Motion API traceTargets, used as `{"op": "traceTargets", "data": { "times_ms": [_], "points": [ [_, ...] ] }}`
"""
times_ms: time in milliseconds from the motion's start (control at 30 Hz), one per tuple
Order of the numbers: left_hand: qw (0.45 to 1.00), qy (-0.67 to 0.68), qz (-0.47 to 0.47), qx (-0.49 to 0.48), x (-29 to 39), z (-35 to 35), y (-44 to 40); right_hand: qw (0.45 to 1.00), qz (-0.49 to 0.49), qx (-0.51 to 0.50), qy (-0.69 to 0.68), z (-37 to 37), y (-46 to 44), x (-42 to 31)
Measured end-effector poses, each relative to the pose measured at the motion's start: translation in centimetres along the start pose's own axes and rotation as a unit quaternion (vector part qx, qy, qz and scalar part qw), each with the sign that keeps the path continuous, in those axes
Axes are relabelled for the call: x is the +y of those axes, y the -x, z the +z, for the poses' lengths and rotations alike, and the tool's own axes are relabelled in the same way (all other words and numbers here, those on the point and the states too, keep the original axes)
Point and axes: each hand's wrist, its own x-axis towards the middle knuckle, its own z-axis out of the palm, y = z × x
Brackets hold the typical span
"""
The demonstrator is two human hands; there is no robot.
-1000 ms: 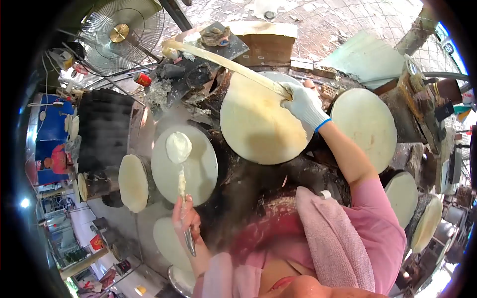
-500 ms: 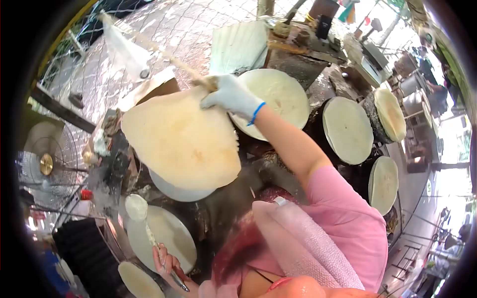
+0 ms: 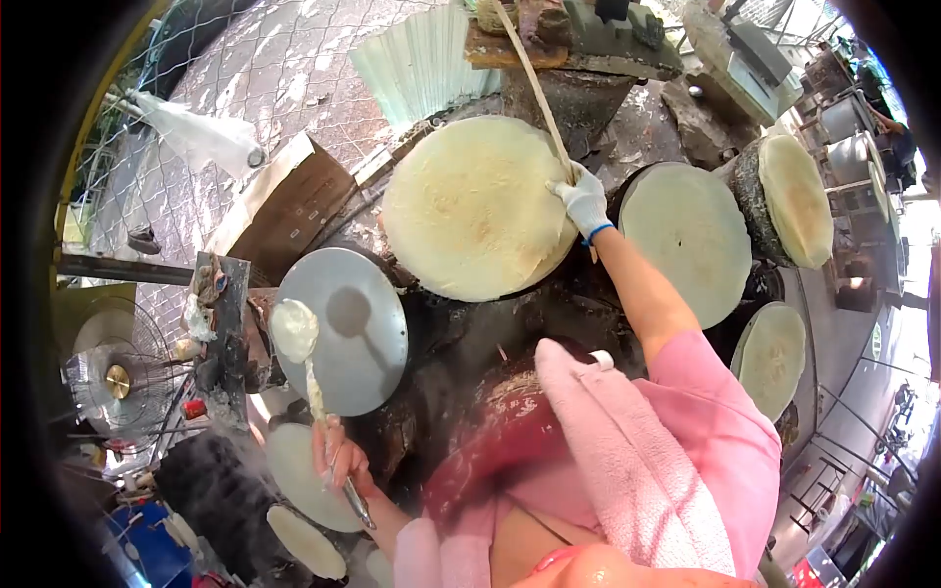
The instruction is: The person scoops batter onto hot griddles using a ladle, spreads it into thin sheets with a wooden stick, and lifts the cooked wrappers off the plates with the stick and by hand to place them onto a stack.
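In my bare left hand [image 3: 338, 454] is a long-handled ladle [image 3: 313, 387], its bowl filled with thick white batter. That bowl hangs over the left part of a bare grey round griddle [image 3: 371, 358], which carries its shadow. My right hand [image 3: 583, 201], in a white glove with a blue cuff, is closed around a long thin wooden stick [image 3: 534, 83]. The glove is at the right edge of a large pale round flatbread [image 3: 470, 211], which lies flat on the round support at the top middle. What is under the flatbread is mostly hidden.
More pale flatbreads lie on round supports at right: one near [image 3: 684, 240], one farther [image 3: 799, 201], one lower [image 3: 771, 358]. Another round griddle [image 3: 312, 480] is below my left hand. A cardboard box [image 3: 284, 206], wire fence and fan [image 3: 118, 380] stand at left.
The flatbread my right hand held up over the left griddle now lies on the top middle support, leaving that griddle bare. My right hand moved right with the stick; the ladle is now over the griddle.
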Motion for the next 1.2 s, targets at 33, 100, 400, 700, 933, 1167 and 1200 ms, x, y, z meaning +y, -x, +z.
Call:
{"op": "traceTargets", "data": {
  "times_ms": [33,100,400,700,933,1167,1200],
  "points": [
    [1.0,0.005,-0.012,-0.01,-0.8,0.3,-0.9,1.0,0.01,0.006,0.022,-0.7,0.1,0.8],
    [0.999,0.0,-0.034,-0.028,-2.2,1.3,-2.7,0.999,-0.016,0.0,0.029,-1.9,0.0,2.1],
    [0.986,-0.085,-0.141,-0.006,-2.3,2.6,-9.2,0.993,0.073,0.086,-0.026,-2.7,12.5,0.0],
    [0.97,-0.156,-0.177,0.052,0.3,2.0,-13.7,0.954,0.166,0.186,0.164,1.5,12.6,-4.3],
    [0.971,-0.116,-0.207,0.01,1.0,1.7,-15.2,0.967,0.095,0.223,0.076,3.0,9.9,-1.8],
    [0.967,-0.176,-0.172,0.062,1.5,1.6,-15.3,0.985,0.051,0.152,0.064,1.5,8.4,-0.4],
    [0.967,-0.176,-0.176,0.051,1.6,1.4,-15.2,0.979,0.02,0.177,0.101,1.8,8.3,0.0]
  ]
}}
